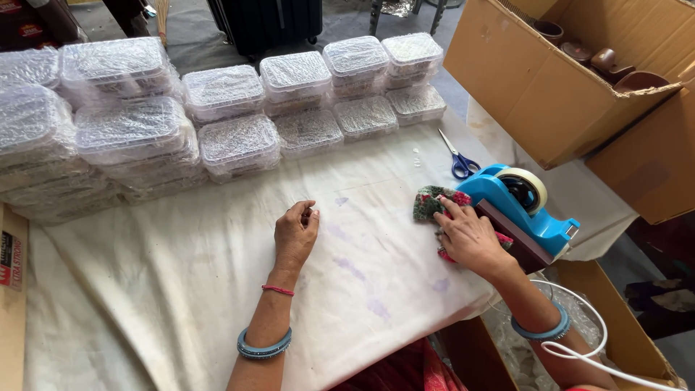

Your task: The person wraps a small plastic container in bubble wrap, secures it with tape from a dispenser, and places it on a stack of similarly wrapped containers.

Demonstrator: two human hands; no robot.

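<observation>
Head view: a work table covered by a stained off-white cloth (181, 289) with faint purple marks. The left hand (295, 233) rests palm down on the cloth, fingers curled loosely inward, gripping nothing; a thin red thread and a blue bangle sit on that arm. The right hand (470, 237) lies flat, fingers together, pressing on a knitted rag (431, 201) of green, red and white, which lies on the cloth at the table's right edge, touching the base of a blue tape dispenser (507, 203). The dispenser carries a roll of pale tape (532, 185) and stands on a dark reddish block. Blue-handled scissors (457, 158) lie just behind the dispenser, blades shut, pointing away. Along the far and left side of the table stand clear plastic boxes (224, 90) with lids on, each wrapped in bubble film, stacked in rows two or more high; their contents cannot be made out through the wrap. To the right, off the table, an open cardboard carton (550, 94) holds brown, rounded clay-coloured vessels (601, 59), some visible at its far end. A second cardboard box (622, 340) stands below the right forearm, with clear film inside and a white cable (579, 355) looping over it.
</observation>
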